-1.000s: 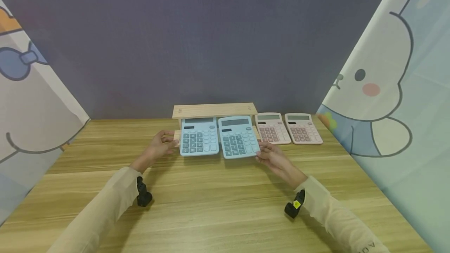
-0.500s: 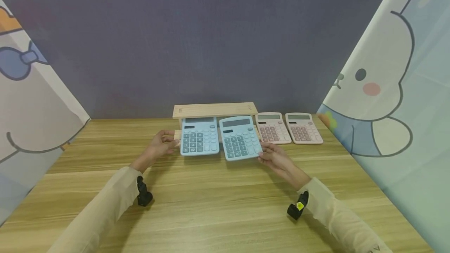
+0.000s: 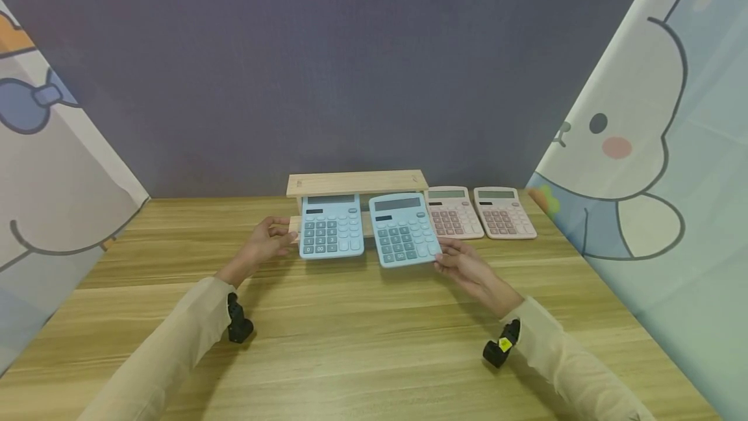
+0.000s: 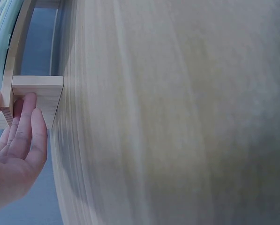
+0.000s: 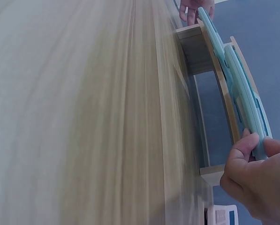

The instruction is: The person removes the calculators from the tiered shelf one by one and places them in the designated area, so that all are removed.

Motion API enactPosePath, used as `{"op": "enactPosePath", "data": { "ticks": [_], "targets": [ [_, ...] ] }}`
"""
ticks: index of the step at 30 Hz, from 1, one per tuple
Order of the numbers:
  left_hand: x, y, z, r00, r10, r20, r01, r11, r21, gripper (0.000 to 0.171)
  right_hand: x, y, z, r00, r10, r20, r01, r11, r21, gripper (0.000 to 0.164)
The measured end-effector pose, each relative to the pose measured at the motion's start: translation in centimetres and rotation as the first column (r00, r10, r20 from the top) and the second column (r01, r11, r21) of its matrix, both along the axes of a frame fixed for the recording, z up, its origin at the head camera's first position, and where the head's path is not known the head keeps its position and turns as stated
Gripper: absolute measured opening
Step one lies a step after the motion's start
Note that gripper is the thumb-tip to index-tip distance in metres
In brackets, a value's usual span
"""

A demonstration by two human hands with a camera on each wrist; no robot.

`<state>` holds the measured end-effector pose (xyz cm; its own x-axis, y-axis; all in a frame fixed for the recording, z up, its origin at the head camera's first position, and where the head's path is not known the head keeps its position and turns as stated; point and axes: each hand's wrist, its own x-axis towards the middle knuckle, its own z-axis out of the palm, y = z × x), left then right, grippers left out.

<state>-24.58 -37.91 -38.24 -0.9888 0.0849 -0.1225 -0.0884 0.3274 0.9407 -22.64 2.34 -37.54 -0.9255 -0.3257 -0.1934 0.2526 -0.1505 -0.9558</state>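
Note:
In the head view my left hand [image 3: 263,244] holds the left end of a small wooden rack [image 3: 358,182]. The left wrist view shows the thumb above the shelf board [image 4: 7,93] and the fingers beneath it. A blue calculator [image 3: 345,213] leans on the rack's left half, its top edge under the upper board. My right hand [image 3: 472,273] pinches the lower right corner of a second blue calculator [image 3: 403,219], between thumb and fingers. That calculator is tilted, its lower end swung right, in front of the rack's right half.
Two pale calculators with pink keys, the nearer one [image 3: 452,216] and the farther one [image 3: 505,216], lie right of the rack. A dark wall panel [image 3: 362,70] stands behind the wooden table [image 3: 350,343]. Printed cloths [image 3: 631,141] flank both sides.
My right hand has moved a little to the right with the second blue calculator, widening the gap to the left one. The left hand and rack have stayed in place.

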Motion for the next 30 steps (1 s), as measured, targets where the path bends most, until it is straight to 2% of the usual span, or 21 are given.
{"op": "enactPosePath", "data": {
  "ticks": [5,8,9,12,15,16,19,25,30],
  "targets": [
    [0.0,-0.1,0.1,1.000,0.000,0.005,0.000,1.000,-0.005,0.053,0.0,0.8,-0.2,1.000,0.009,-0.019,-0.009,1.000,-0.005,0.049],
    [0.1,-0.1,0.1,1.000,0.000,0.003,0.000,1.000,-0.009,0.054,0.2,1.4,-0.3,0.997,0.044,-0.067,-0.046,0.999,-0.027,0.044],
    [0.1,0.0,0.2,1.000,0.000,0.002,0.000,1.000,-0.010,0.054,0.0,1.8,-0.7,0.993,0.074,-0.093,-0.081,0.994,-0.071,0.042],
    [0.1,0.0,0.2,1.000,-0.002,0.003,0.002,1.000,-0.014,0.053,0.2,2.4,-0.8,0.987,0.106,-0.123,-0.118,0.989,-0.091,0.044],
    [0.0,0.0,0.2,1.000,-0.002,0.006,0.002,1.000,-0.016,0.052,0.3,2.7,-0.8,0.991,0.090,-0.099,-0.095,0.994,-0.055,0.050],
    [0.0,0.0,0.2,1.000,-0.002,0.006,0.002,1.000,-0.017,0.052,0.6,2.6,-0.4,0.995,0.065,-0.077,-0.065,0.998,-0.006,0.052],
    [0.0,0.0,0.2,1.000,-0.001,0.006,0.001,1.000,-0.016,0.051,0.8,2.9,-0.2,0.999,0.039,-0.036,-0.038,0.999,0.023,0.050],
    [-0.1,0.0,0.2,1.000,-0.003,0.013,0.004,1.000,-0.013,0.053,1.4,3.7,0.0,1.000,0.011,-0.027,-0.010,0.999,0.049,0.052],
    [0.0,0.0,0.2,1.000,-0.006,0.021,0.006,1.000,-0.017,0.054,1.8,4.6,-0.1,0.999,0.024,-0.042,-0.022,0.998,0.051,0.050]
  ]
}}
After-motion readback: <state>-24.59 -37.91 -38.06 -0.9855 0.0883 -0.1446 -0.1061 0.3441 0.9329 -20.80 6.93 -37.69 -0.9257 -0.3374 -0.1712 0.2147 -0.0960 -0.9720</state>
